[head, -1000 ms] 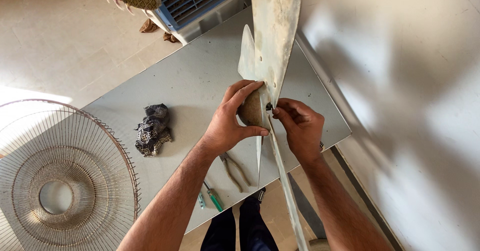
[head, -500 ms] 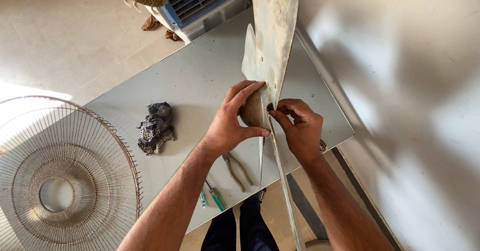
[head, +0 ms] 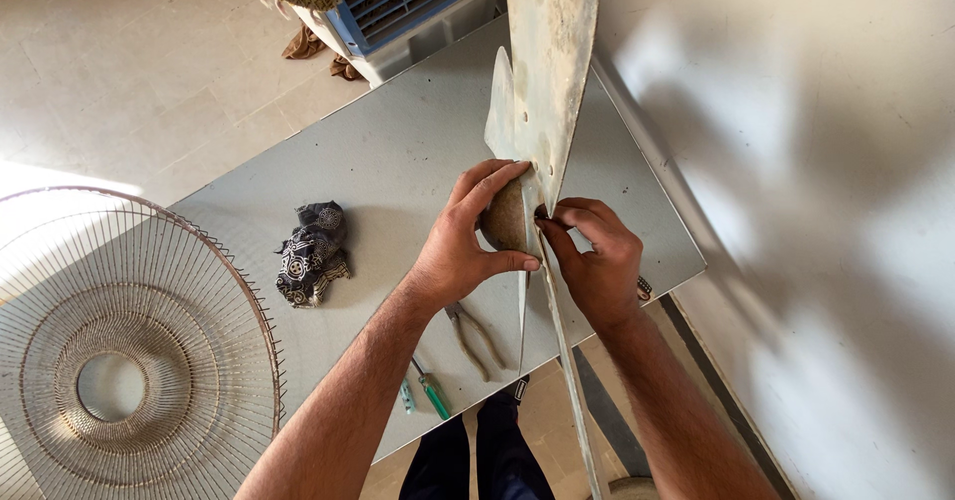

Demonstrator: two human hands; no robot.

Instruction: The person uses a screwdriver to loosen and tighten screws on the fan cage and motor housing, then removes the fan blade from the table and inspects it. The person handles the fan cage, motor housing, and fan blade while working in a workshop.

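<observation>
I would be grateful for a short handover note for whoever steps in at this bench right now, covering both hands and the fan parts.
Left hand: wrapped around the brown hub of the fan blade assembly, held upright on edge over the grey table.
Right hand: fingertips pinched at the hub centre; what they grip is hidden.
On the table: pliers, green-handled screwdriver, patterned cloth.
Wire fan guard already lies apart, left of the table.
Blades remain on the hub.
</observation>
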